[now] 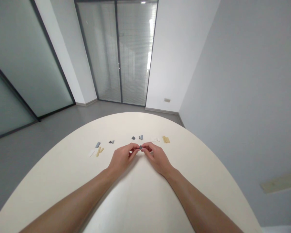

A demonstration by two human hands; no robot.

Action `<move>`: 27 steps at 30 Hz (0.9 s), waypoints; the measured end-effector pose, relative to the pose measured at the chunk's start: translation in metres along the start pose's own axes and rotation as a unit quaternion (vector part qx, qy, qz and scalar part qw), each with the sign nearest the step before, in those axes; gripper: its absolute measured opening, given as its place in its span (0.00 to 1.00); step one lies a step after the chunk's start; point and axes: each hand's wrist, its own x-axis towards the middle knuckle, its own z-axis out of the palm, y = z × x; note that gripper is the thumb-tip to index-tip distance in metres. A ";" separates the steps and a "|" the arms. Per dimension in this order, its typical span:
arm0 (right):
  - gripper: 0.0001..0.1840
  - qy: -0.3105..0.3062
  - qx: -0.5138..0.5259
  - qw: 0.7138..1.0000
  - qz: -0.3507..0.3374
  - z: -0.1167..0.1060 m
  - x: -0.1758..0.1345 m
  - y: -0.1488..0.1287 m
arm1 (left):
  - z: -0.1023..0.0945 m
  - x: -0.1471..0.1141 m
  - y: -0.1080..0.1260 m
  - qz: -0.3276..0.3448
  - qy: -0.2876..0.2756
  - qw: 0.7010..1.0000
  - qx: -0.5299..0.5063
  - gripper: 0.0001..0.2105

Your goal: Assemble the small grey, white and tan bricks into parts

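My left hand (124,155) and my right hand (157,157) meet above the middle of the white table (145,200). Between their fingertips is a small dark grey toy brick piece (141,147), pinched from both sides. Its exact shape is partly covered by the fingers. Just beyond the hands lie a small dark piece (133,138) and a cluster of blue-grey bricks (141,137). White pieces (156,139) and tan bricks (166,139) rest past my right hand.
Left of my hands lie a blue-grey brick group (98,144), small black and grey pieces (111,142), tan strips (99,151) and a white strip (91,153). The table's rounded far edge (133,113) faces a glass partition (118,51). A wall (252,81) stands to the right.
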 end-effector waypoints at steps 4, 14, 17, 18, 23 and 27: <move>0.08 -0.004 -0.002 1.000 0.003 0.000 0.000 0.000 | 0.000 0.000 0.001 0.001 -0.001 1.000 -0.002 0.10; 0.09 -0.005 -0.001 1.000 -0.009 0.001 0.001 0.001 | -0.001 -0.001 0.001 -0.017 -0.005 1.000 -0.016 0.08; 0.10 -0.008 -0.003 1.000 -0.012 0.000 0.001 0.001 | -0.001 -0.001 0.001 -0.021 -0.002 0.999 -0.023 0.08; 0.11 -0.010 -0.004 1.000 -0.012 0.000 0.001 0.001 | -0.001 -0.002 0.002 -0.023 0.001 0.999 -0.026 0.09; 0.12 -0.016 -0.008 1.000 -0.019 0.000 0.000 0.000 | -0.001 -0.001 0.003 -0.024 0.002 0.999 -0.024 0.10; 0.13 -0.018 -0.008 1.000 -0.020 0.000 0.000 -0.001 | -0.002 -0.001 0.003 -0.016 0.003 1.000 -0.022 0.09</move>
